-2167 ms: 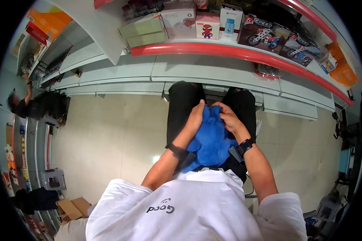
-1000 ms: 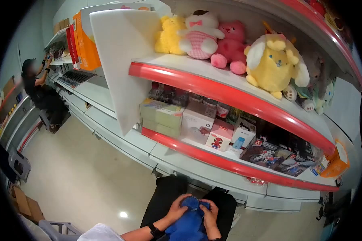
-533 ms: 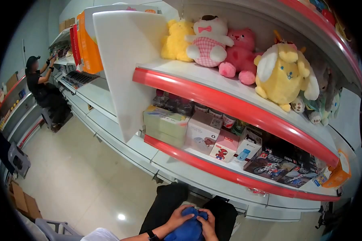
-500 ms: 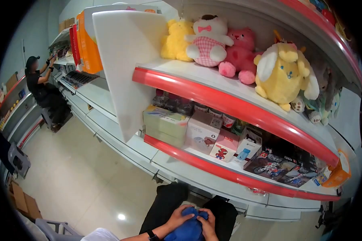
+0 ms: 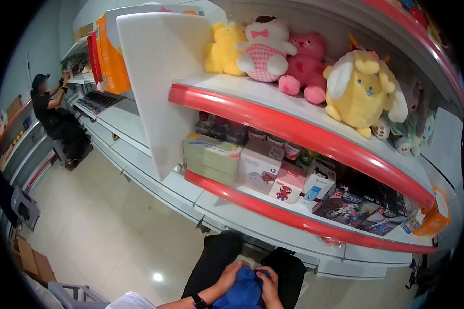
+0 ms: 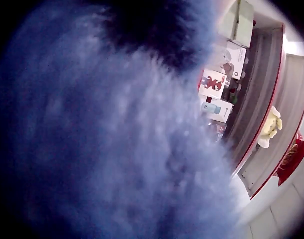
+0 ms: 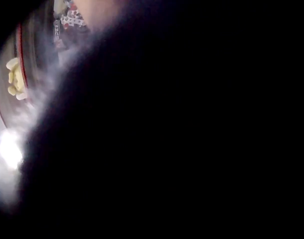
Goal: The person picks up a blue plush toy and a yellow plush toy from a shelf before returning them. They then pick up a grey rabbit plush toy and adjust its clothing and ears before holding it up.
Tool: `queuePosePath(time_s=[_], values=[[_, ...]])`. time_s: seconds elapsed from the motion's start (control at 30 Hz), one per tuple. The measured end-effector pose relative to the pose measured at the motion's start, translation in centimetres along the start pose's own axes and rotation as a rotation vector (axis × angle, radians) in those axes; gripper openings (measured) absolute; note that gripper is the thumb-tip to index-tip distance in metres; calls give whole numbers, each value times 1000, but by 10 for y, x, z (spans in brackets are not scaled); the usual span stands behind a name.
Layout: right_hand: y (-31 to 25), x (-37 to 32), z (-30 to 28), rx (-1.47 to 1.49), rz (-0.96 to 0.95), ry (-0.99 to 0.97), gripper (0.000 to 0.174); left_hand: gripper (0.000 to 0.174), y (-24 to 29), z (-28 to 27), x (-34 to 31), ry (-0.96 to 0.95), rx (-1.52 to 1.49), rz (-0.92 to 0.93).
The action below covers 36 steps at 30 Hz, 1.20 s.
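Note:
A blue plush toy rests on the person's lap at the bottom of the head view, its lower part cut off by the frame edge. The left hand grips it along the upper left side. At the upper right, the right hand pinches a small blue part that sticks out from the toy. Blurred blue fur fills most of the left wrist view and hides the left fingers. Darkness covers nearly all of the right wrist view, with only a bit of skin at its top.
Ahead stands a shelf with a red edge, bearing several plush toys such as a yellow long-eared one. Below it are boxed goods, including a pink box. Another person sits at far left, near a grey stool.
The head view has tilted up from the lap to the shelves. Both hands keep hold of the blue plush toy, and the left fingers have shifted slightly along its top.

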State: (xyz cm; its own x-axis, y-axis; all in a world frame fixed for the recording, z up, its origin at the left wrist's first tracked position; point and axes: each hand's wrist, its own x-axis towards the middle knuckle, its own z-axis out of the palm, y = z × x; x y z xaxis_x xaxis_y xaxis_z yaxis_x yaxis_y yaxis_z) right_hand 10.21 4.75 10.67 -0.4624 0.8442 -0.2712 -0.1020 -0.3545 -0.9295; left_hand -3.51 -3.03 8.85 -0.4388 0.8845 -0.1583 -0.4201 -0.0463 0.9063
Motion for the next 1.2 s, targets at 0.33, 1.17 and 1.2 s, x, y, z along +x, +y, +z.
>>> queuePosePath(time_s=[0.33,1.17,1.2], values=[[10,3,-4,-8,-95,-86,12,21,-4,-6,1,-119,-40,-81],[16,6,-2,12,-55,-9,25,14,1,-8,-1,-84,-41,-85],[20,9,-4,-8,-33,12,26,14,1,-8,-1,-83,-42,-84]])
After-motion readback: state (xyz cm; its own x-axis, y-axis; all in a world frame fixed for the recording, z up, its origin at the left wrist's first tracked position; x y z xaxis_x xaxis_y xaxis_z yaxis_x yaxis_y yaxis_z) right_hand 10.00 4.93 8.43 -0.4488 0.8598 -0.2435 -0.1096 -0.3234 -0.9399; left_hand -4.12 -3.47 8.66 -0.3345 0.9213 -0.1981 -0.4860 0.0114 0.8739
